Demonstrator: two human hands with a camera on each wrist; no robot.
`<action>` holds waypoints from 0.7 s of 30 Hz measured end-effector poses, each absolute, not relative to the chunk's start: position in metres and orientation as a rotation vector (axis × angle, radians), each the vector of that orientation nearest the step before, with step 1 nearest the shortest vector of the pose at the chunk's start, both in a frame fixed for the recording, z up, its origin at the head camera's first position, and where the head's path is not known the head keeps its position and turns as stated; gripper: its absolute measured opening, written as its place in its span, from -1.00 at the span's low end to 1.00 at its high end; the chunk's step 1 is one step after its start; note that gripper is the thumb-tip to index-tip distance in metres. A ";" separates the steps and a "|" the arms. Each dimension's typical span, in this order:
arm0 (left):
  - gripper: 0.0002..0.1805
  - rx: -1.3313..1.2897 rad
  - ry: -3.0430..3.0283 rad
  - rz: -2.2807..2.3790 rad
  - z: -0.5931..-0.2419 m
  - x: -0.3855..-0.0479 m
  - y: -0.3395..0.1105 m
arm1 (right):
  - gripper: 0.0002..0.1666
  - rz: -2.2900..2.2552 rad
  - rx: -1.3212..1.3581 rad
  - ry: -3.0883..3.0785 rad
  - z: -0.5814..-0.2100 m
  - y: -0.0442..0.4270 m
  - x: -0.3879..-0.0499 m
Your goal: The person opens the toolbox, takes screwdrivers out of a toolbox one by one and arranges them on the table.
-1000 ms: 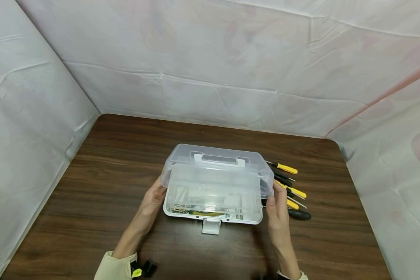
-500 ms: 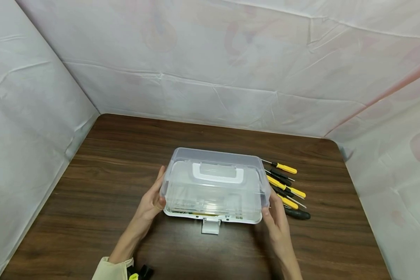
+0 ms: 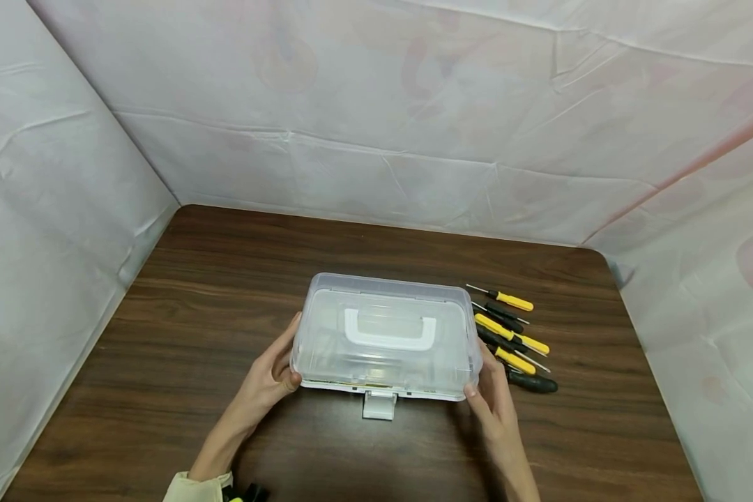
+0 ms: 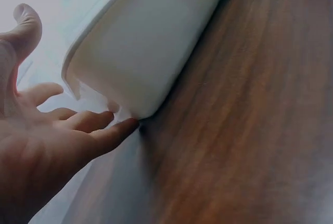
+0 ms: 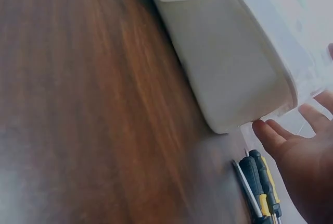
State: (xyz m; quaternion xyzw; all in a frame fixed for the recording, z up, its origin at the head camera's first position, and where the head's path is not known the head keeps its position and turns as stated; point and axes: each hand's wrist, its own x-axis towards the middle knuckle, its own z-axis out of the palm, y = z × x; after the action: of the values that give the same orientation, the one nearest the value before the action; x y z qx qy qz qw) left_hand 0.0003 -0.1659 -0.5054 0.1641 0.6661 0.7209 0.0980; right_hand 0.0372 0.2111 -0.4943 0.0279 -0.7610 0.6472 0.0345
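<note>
A white plastic toolbox stands on the table, its clear lid down over the base with a thin gap along the front. Folded on top of the lid is a white handle, and the front latch hangs outward. My left hand touches the box's left end, thumb at the front corner and fingers spread along the side. At the right end, my right hand mirrors it. In the wrist views, both hands' fingers lie fairly straight against the box. The contents are mostly hidden beneath the lid.
Right of the toolbox lie several screwdrivers with yellow or black handles, close to my right hand. The dark wooden table is bounded by white sheeting at the back and both sides.
The lid has swung down and toward me from a raised, tilted position onto the base. Both hands have come down with it, and more of the screwdrivers now shows.
</note>
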 end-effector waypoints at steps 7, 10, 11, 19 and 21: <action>-0.04 0.406 1.930 2.165 -0.513 0.003 -0.168 | -0.33 2.031 0.156 -2.307 -0.502 0.212 0.041; -0.05 0.377 1.934 2.167 -0.515 0.005 -0.168 | -0.32 2.056 0.171 -2.313 -0.506 0.213 0.044; -0.05 0.371 1.935 2.169 -0.515 0.006 -0.168 | -0.32 2.060 0.163 -2.324 -0.507 0.213 0.045; -0.03 0.383 1.892 2.209 -0.519 0.012 -0.167 | -0.31 2.034 0.065 -2.400 -0.507 0.212 0.054; -0.04 0.382 1.896 2.202 -0.518 0.013 -0.167 | -0.31 2.026 0.035 -2.406 -0.505 0.211 0.056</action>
State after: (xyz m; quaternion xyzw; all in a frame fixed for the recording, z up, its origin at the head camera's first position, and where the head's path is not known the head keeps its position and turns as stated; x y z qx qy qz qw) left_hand 0.0130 -0.1672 -0.5184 0.1295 0.6433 0.7471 0.1054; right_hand 0.0560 0.2107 -0.5053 0.0112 -0.7648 0.6442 -0.0019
